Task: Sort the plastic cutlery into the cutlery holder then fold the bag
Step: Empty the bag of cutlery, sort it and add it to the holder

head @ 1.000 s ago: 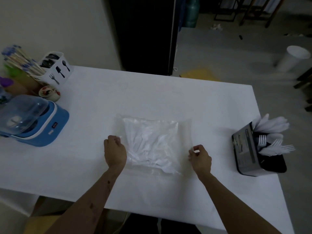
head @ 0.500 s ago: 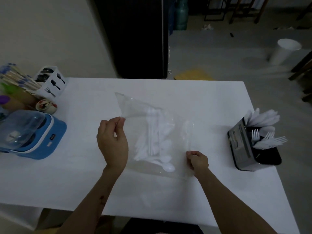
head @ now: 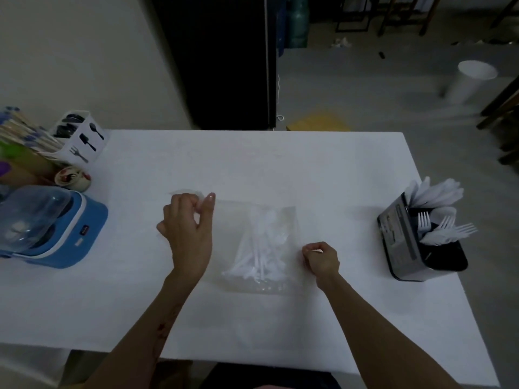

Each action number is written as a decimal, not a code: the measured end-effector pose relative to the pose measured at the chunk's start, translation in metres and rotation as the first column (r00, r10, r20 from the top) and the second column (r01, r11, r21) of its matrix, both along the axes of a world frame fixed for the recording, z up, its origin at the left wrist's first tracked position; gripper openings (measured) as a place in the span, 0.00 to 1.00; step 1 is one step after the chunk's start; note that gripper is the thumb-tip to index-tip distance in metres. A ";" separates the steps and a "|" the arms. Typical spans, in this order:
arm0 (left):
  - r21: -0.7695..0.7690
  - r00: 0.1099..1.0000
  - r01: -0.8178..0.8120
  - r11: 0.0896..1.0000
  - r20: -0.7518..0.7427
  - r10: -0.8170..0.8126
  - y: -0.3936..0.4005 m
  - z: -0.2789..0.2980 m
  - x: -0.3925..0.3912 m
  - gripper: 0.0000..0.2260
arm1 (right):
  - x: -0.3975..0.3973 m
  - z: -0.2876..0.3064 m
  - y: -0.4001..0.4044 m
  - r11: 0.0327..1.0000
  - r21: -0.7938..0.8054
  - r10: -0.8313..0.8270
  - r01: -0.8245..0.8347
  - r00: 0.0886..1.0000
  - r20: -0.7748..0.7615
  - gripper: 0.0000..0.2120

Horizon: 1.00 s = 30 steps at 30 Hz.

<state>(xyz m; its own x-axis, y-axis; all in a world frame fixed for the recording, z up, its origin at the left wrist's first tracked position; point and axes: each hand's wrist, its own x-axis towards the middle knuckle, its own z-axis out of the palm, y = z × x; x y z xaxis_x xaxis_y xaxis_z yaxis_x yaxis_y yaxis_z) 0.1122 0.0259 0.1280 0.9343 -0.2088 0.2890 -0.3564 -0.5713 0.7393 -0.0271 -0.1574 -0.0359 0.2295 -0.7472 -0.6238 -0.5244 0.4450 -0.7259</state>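
Bag point(head: 269, 248): clear plastic, at the middle of the white table point(head: 280, 169), raised off the top between two hands; far-left corner lifted highest, near edge sagging toward the cloth.
Bag contents: white plastic cutlery point(head: 259, 258), bunched in the lower right part of the bag; long handles slanting, heaped toward the near edge; separate pieces too blurred to sort by kind.
Left hand point(head: 189, 234): raised over the table, left of the bag; thumb and fingers curled, pinching the bag's far-left corner at the fingertips.
Right hand point(head: 321, 259): lower, nearer the table's front edge; fingers curled into a tight fist, pinching the bag's right edge.
Cutlery holder point(head: 407, 245): dark, boxy, with a printed label on the side; at the right end of the table, well apart from the bag; tilted slightly rightward in the wide view.
Holder contents: white forks point(head: 446, 228) with tines up, broader white pieces point(head: 438, 192) fanned behind them.
Far-left corner: white caddy point(head: 81, 141) printed with spoon, knife and fork icons, dark items inside; bundle of wrapped sticks point(head: 25, 133) beside it.
Left edge: blue appliance point(head: 53, 228) with clear domed lid; small patterned cup point(head: 72, 178) just behind it.
Floor beyond: white bin point(head: 471, 81), blurred.
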 end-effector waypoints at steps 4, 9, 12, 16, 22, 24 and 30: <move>-0.172 0.997 0.041 0.984 0.067 -0.030 -0.002 -0.002 0.002 0.11 | -0.009 -0.006 0.002 0.999 -0.036 -0.021 0.020 1.000 -0.002 0.06; -0.066 0.995 -0.022 0.998 0.097 0.028 0.001 -0.024 0.008 0.09 | -0.021 -0.013 -0.005 0.998 0.024 0.057 -0.056 0.997 -0.060 0.06; 0.126 0.983 -0.179 0.976 0.053 0.174 0.009 -0.055 0.022 0.14 | -0.025 -0.014 -0.008 0.995 -0.012 0.100 -0.102 0.991 -0.089 0.06; 0.398 0.958 -0.263 0.879 0.000 0.287 0.016 -0.095 0.018 0.30 | -0.025 -0.013 -0.006 0.991 -0.032 0.125 -0.129 0.986 -0.114 0.05; 0.364 0.823 0.562 0.743 -0.335 -0.458 -0.010 -0.119 -0.026 0.22 | -0.022 0.002 -0.002 0.952 -0.170 0.220 -0.255 0.955 -0.200 0.05; 0.345 0.710 0.697 0.629 -0.457 -0.536 -0.021 -0.133 -0.038 0.20 | -0.022 0.011 -0.002 0.934 -0.224 0.242 -0.279 0.953 -0.181 0.05; 0.179 0.657 0.566 0.805 -0.687 -0.309 -0.053 -0.134 -0.035 0.21 | -0.023 0.031 -0.005 0.933 -0.148 0.353 -0.327 0.912 0.208 0.08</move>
<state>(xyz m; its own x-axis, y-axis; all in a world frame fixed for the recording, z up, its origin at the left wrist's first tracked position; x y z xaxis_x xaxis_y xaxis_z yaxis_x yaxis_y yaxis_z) 0.0769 -0.0272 -0.0058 0.6397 -0.6035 -0.4761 -0.1897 -0.7241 0.6631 -0.0501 -0.1620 -0.0045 0.6074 -0.6583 -0.4447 -0.4450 0.1818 -0.8769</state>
